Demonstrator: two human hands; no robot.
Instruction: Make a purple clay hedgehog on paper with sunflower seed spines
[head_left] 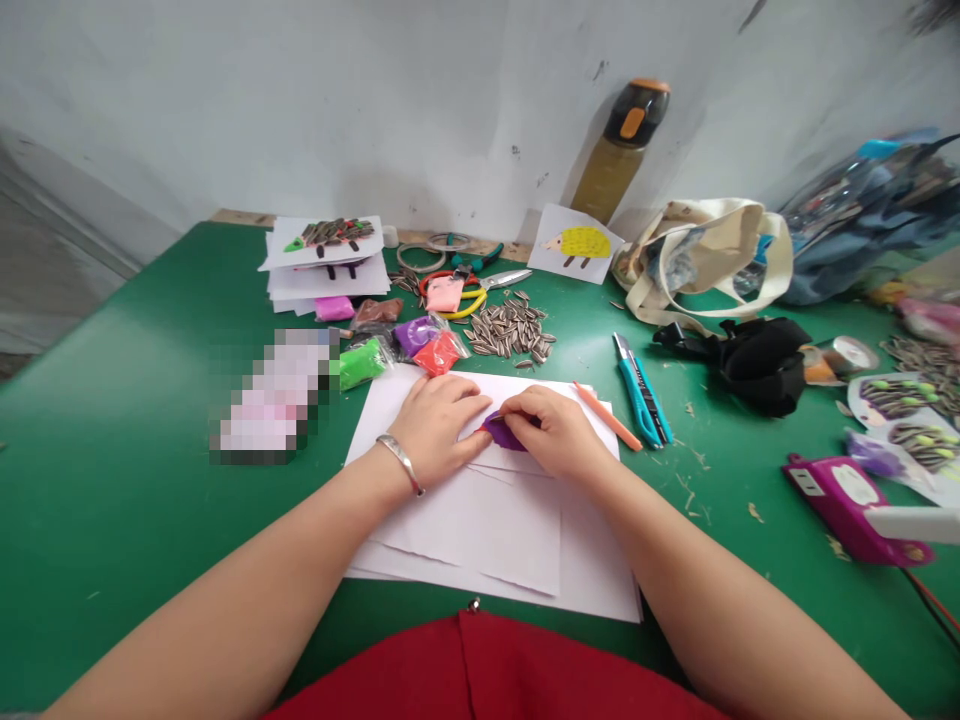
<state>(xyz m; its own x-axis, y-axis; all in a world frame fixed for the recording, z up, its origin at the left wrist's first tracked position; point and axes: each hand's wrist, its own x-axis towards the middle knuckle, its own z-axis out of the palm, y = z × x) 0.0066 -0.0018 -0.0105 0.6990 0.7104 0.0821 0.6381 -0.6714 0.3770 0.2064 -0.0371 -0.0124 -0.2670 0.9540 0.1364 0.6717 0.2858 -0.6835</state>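
My left hand (pixel 439 425), with a silver bangle at the wrist, lies with its fingers spread on the white paper (pixel 495 525), its thumb beside a small purple clay shape (pixel 504 432). A bit of red shows at the left end of that shape. Over its right side, my right hand (pixel 551 428) is pinched on a small thin piece, apparently a sunflower seed (pixel 499 417). An orange stick tool (pixel 609 416) rests to the right of this hand. Behind the hands is a pile of sunflower seeds (pixel 510 330).
Clay packets (pixel 364 362), pliers and scissors (pixel 506 280) lie behind. Hedgehog pictures (pixel 574 245) stand or lie near the wall. To the right are teal cutters (pixel 641 395), a cloth bag (pixel 705 250), a bottle (pixel 619 150) and a purple device (pixel 847 500).
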